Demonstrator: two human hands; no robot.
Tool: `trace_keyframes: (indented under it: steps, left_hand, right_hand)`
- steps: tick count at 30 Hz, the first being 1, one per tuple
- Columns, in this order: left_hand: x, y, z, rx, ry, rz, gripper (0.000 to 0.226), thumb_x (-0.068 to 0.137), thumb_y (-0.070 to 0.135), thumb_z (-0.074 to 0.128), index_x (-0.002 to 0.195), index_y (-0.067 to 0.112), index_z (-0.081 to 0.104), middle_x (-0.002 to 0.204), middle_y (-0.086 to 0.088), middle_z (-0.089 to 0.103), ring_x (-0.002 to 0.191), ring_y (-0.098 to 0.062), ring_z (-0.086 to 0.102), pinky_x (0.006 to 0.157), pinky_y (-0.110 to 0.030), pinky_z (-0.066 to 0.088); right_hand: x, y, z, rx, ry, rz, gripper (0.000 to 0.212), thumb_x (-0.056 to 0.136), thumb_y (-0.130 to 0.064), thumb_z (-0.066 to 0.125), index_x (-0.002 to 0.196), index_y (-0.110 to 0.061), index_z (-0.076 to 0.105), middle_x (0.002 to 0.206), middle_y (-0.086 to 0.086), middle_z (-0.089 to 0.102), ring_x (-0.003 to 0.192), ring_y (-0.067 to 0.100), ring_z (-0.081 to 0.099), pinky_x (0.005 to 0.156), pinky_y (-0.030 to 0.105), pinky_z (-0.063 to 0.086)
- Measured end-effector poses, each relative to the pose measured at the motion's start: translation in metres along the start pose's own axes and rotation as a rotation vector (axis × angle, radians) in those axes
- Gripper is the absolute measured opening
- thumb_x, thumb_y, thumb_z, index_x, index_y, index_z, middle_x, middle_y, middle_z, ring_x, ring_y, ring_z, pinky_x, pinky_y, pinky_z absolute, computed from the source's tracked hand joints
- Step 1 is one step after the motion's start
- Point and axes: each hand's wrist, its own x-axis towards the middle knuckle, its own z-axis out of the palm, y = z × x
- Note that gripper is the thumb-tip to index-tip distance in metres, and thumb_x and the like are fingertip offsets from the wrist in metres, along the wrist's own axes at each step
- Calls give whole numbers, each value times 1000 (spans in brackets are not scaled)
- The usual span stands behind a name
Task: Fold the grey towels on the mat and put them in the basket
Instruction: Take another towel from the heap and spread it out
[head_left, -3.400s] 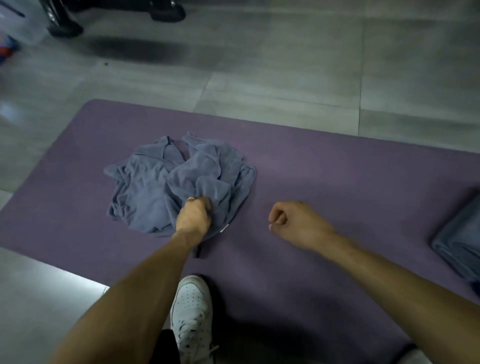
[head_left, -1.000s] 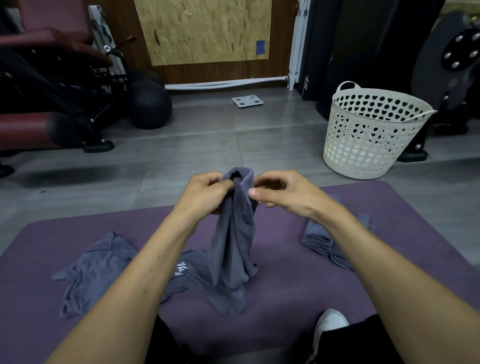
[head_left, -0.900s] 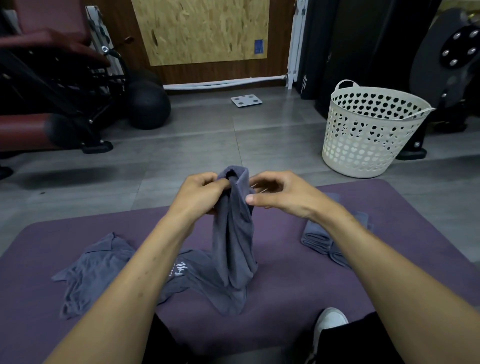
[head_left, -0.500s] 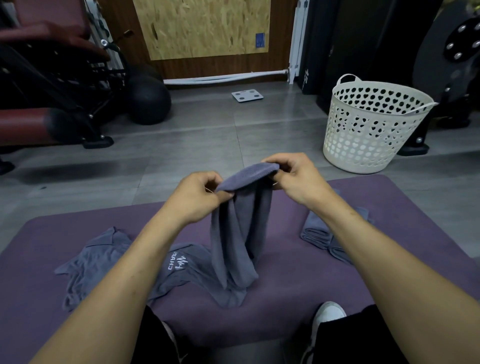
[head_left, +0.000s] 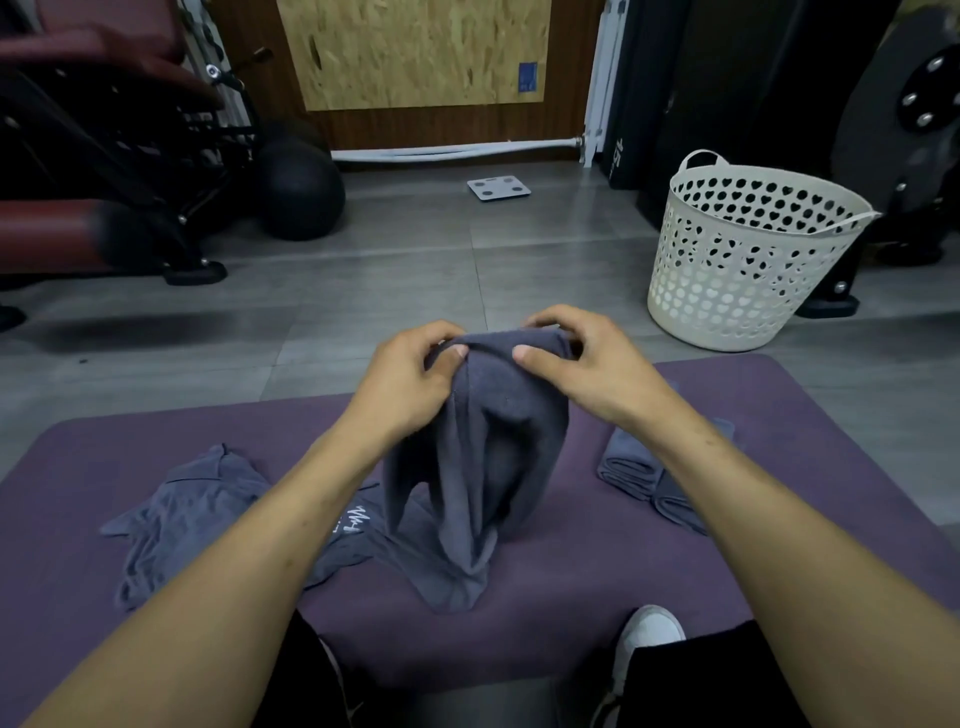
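Note:
A grey towel (head_left: 483, 457) hangs above the purple mat (head_left: 597, 597), its lower end bunched on the mat. My left hand (head_left: 410, 379) pinches its top edge on the left and my right hand (head_left: 582, 358) pinches the same edge on the right, the two close together. More crumpled grey towel (head_left: 192, 519) lies flat on the mat at the left, with white lettering near my left forearm. Folded grey towels (head_left: 639, 473) lie on the mat at the right, partly hidden by my right forearm. The white perforated basket (head_left: 748, 249) stands on the floor beyond the mat's far right corner.
Grey tiled floor stretches beyond the mat. A black ball (head_left: 301, 192) and a red gym bench (head_left: 78, 228) stand at the back left, a bathroom scale (head_left: 498, 187) by the wall, dark gym equipment (head_left: 909, 119) behind the basket. My white shoe (head_left: 649, 634) rests at the mat's near edge.
I lifted one towel off the pile and raised my view. Over the last second both hands worked along its top edge; the edge between them now spreads wider.

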Motion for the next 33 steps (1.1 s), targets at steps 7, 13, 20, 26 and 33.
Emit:
trace_keyframes:
  steps: [7,13,20,26,33]
  left_hand:
    - [-10,-15,18,487,-306,-122,24,75,45,68,85,27,56,84,6,64,84,-23,62,64,-30,44]
    - [-18,-44,29,247,-294,-687,11,83,15,53,76,12,62,72,-11,60,64,-28,59,58,-31,50]
    - [-4,5,5,-225,-180,-440,13,87,5,58,85,1,70,71,-7,63,60,-11,54,52,-18,47]
    - [-16,32,1,-306,-195,-354,18,82,-2,62,77,12,73,71,-4,69,66,-7,59,61,-19,51]
    - [-15,16,2,-322,-172,-435,29,74,20,80,98,13,64,85,-2,69,74,-13,63,71,-28,52]
  right_hand:
    - [1,10,-9,6,293,85,15,90,-12,59,83,-12,72,78,2,72,80,17,66,71,28,50]
    - [-2,11,-7,-108,295,138,13,91,-18,57,81,-13,65,72,1,65,75,20,60,62,26,41]
    - [-14,13,1,-212,-95,37,44,79,-36,75,120,-27,60,76,-20,55,70,-4,54,60,9,36]
    - [-10,-1,18,-124,-254,-88,25,79,-32,75,102,-24,74,87,-6,73,79,4,64,69,27,49]
    - [0,5,15,-128,5,-37,24,80,-23,62,78,0,67,74,24,61,61,19,50,62,43,47]
